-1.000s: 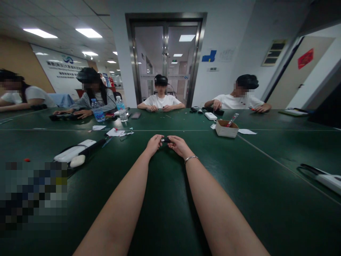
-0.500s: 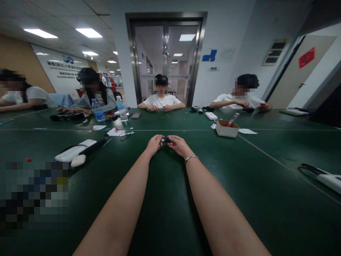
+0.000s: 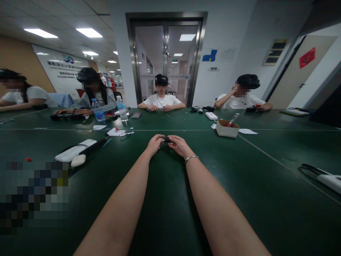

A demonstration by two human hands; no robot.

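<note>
Over the green table [image 3: 170,174], my hands meet in the middle. A small black object with a silvery left end [image 3: 166,140] is between my fingertips; its exact kind is too small to make out. My left hand [image 3: 155,145] pinches the silvery end, its fingers closed. From the other side, my right hand [image 3: 179,145] grips the black end between thumb and fingers. My fingers partly hide both ends. A silver bracelet [image 3: 191,158] circles my right wrist.
Left lie a white power bank [image 3: 76,151], a white oval object [image 3: 78,160] and paper scraps [image 3: 116,132]. Beyond stand two water bottles [image 3: 98,111]. A small cardboard box [image 3: 227,128] is at right. Several people sit across the table, one facing me [image 3: 161,101].
My hands stay in place; less of the object's silvery end shows now. The person at right has raised one hand to their head.
</note>
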